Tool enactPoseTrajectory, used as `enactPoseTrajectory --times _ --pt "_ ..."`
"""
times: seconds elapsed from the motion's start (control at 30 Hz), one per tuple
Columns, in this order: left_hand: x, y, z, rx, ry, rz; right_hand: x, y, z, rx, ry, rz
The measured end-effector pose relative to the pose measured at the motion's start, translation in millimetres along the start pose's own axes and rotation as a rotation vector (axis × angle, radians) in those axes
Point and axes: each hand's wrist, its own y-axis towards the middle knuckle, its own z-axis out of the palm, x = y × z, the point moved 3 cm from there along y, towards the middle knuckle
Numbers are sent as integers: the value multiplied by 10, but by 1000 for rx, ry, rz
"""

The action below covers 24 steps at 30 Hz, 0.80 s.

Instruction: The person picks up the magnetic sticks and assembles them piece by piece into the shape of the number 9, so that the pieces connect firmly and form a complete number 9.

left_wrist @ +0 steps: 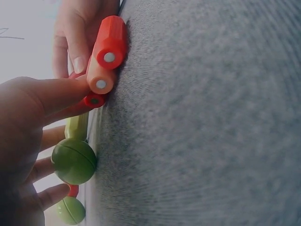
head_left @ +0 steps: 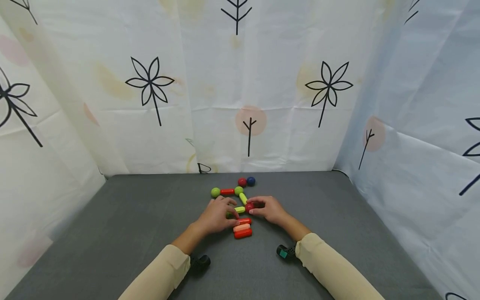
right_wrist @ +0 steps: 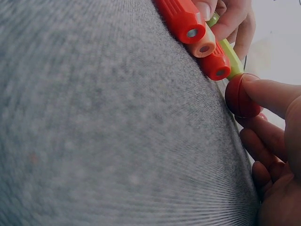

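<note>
My right hand pinches a red ball between thumb and index finger. A yellow-green rod runs left from this ball to a green ball, partly hidden by my left hand in the head view. Another yellow-green rod slants from the red ball to a far green ball. My left hand holds the left end of a red rod between thumb and index finger. Just nearer lie a peach rod and a second red rod, side by side. Round metal discs show in the rod ends.
A red rod joins the far green ball to another green ball on the left. Behind them sit a loose red ball and a dark blue ball. The grey table meets patterned cloth walls.
</note>
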Motion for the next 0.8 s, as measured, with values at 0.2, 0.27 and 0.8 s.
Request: enactPoseTrajectory --times 0.2,0.27,0.8 --pt "-23 2 -5 42 31 8 -2 1 6 6 8 8" --pt "-26 2 -8 45 24 11 -5 1 7 7 13 4" --pt "90 -24 -95 -7 -358 -59 -27 3 10 10 9 -24"
